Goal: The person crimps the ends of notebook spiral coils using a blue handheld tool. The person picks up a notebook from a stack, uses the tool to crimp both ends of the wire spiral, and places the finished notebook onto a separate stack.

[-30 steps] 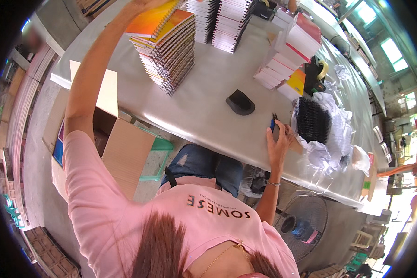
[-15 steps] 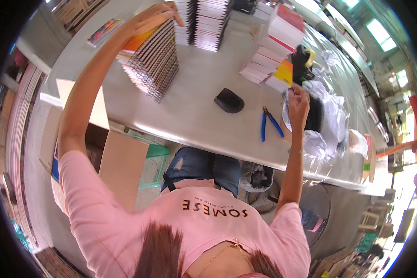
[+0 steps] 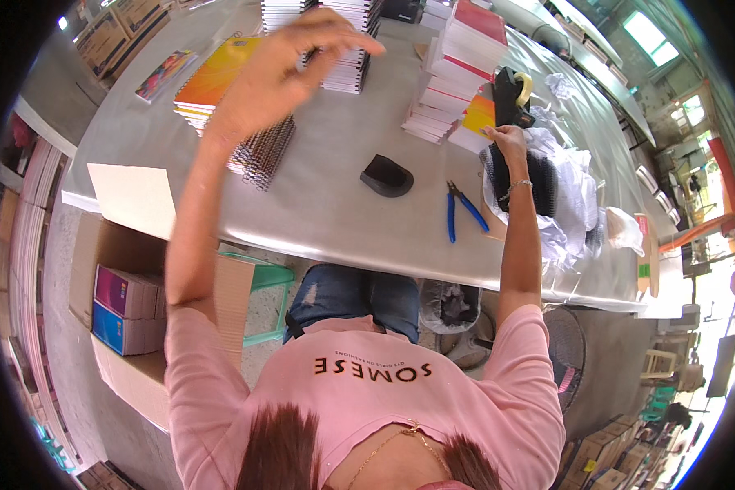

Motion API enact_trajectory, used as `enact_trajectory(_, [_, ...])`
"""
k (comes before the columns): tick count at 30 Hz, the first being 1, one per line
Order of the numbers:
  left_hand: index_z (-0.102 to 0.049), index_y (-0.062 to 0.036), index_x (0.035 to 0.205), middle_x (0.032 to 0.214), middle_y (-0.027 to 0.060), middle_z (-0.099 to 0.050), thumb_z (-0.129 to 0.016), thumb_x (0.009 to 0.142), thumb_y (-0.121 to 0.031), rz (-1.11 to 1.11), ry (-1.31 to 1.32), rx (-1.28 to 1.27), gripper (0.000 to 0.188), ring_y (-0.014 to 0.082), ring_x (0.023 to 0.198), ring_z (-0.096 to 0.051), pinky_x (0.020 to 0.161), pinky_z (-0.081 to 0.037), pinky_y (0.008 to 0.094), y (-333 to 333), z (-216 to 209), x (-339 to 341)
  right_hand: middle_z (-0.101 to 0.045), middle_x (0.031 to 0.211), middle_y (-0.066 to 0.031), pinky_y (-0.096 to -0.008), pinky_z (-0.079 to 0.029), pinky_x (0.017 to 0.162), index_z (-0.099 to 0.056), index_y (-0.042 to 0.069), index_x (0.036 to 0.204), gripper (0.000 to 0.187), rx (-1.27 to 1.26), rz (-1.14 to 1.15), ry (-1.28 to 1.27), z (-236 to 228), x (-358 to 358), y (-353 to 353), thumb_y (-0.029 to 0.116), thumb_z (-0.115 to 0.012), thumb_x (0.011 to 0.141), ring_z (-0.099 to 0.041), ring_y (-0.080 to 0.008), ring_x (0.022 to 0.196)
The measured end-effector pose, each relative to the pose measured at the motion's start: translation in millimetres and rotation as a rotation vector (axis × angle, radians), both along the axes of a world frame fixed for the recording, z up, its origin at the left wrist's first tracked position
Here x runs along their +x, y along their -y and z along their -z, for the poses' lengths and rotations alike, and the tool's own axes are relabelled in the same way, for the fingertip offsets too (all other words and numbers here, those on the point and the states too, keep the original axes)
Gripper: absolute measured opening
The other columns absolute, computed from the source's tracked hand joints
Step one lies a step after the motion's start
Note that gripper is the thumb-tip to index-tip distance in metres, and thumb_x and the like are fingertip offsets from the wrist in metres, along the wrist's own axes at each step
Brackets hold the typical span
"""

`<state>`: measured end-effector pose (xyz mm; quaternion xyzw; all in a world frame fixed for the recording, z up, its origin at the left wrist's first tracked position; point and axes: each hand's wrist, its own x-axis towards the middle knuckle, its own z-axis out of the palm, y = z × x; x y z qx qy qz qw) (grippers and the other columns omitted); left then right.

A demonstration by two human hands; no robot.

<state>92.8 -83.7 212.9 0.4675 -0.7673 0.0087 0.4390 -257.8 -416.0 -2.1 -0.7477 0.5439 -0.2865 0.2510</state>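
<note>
I see an open carton (image 3: 131, 384) holding books (image 3: 141, 304) at the left; right of it, orange coil-bound notebooks (image 3: 212, 75) stand stacked on the table (image 3: 327, 208); the left hand (image 3: 282, 77) hangs across my view of them, fingers spread and seemingly empty; a low sweep of its forearm (image 3: 194, 216) could, I judge, snag their coils (image 3: 261, 155) and skew the stack; next come tall pale books (image 3: 463, 61) and blue pliers (image 3: 452, 216), handles apart; the right hand (image 3: 510, 145) bends its fingers at the edge of a yellow-orange book (image 3: 476, 118) beside the pale ones, but I cannot tell whether they grip it; a hard tug there might topple that pile; black coils (image 3: 541, 184) near that hand could catch and tangle.
</note>
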Motion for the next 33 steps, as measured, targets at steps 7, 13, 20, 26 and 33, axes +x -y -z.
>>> enact_trajectory(7, [-0.07,-0.0072,0.109,0.094,0.0075,-0.062,-0.056,0.093,-0.005,0.172,-0.267,0.139,0.021,0.0204,0.083,-0.058,0.075,-0.047,0.0299,18,88,-49,-0.054,0.058,0.0014,-0.0249,-0.03,0.044,-0.07,0.001,0.078,0.023,0.137,0.017,0.265,-4,18,-10,0.023,-0.079,0.078,-0.042,-0.0067,0.046])
enact_trajectory(13, [-0.069,-0.0047,0.109,0.096,0.0067,-0.06,-0.063,0.092,-0.011,0.081,-0.22,0.573,0.02,0.0174,0.089,-0.059,0.08,-0.048,0.0305,6,155,-90,-0.062,0.068,-0.0028,-0.023,-0.038,0.047,-0.068,-0.001,0.085,0.021,-0.062,0.2,0.264,-16,15,-29,0.018,-0.077,0.08,-0.051,-0.0076,0.053])
enact_trajectory(20, [-0.058,-0.0048,0.126,0.106,0.0066,-0.056,-0.065,0.092,-0.014,0.11,-0.663,0.33,0.037,0.0167,0.095,-0.056,0.081,-0.049,0.0308,16,156,-120,-0.055,0.072,0.0027,-0.0218,-0.037,0.053,-0.062,0.005,0.09,0.014,-0.084,0.062,0.981,-40,2,-157,0.016,-0.072,0.087,-0.046,-0.005,0.059])
enact_trajectory(26, [-0.055,-0.002,0.123,0.098,0.0089,-0.059,-0.062,0.094,-0.015,0.09,-0.806,0.351,0.032,0.0182,0.09,-0.059,0.083,-0.048,0.029,30,147,-152,-0.058,0.082,0.0051,-0.0209,-0.04,0.061,-0.064,0.007,0.093,0.009,-0.014,-0.122,0.906,-23,28,-272,0.011,-0.07,0.088,-0.05,-0.004,0.072])
enact_trajectory(33, [-0.058,-0.0013,0.105,0.099,0.0118,-0.063,-0.053,0.093,-0.008,-0.159,-0.132,0.228,0.014,0.0302,0.091,-0.062,0.084,-0.045,0.0367,-7,139,-114,-0.065,0.084,-0.0074,-0.0323,-0.045,0.066,-0.067,0.004,0.099,0.016,-0.515,0.364,0.072,-41,-64,-211,0.015,-0.07,0.088,-0.06,-0.0196,0.076])
